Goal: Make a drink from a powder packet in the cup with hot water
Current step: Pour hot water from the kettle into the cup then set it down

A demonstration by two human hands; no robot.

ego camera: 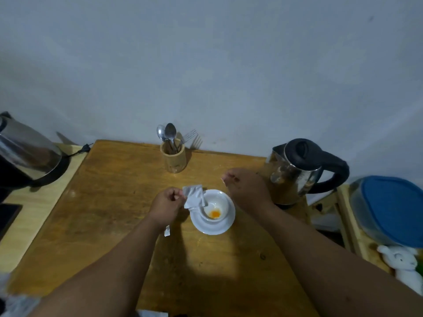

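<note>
A white cup point(218, 202) stands on a white saucer point(226, 225) in the middle of the wooden table point(114, 202). Orange powder point(215, 214) lies at the cup's bottom. My left hand point(166, 205) pinches a silvery white powder packet point(194, 195), which hangs tilted over the cup's left rim. My right hand point(246, 187) hovers above and right of the cup, fingers curled, pinching what looks like a small torn strip point(223, 179). A steel kettle with a black handle point(302, 168) stands just right of my right hand.
A bamboo holder with spoons and a fork point(175, 156) stands at the table's back. A second kettle point(25, 154) sits far left. A small torn scrap point(167, 231) lies by my left wrist. A blue-lidded container point(393, 209) and a white plush toy point(402, 264) are at the right.
</note>
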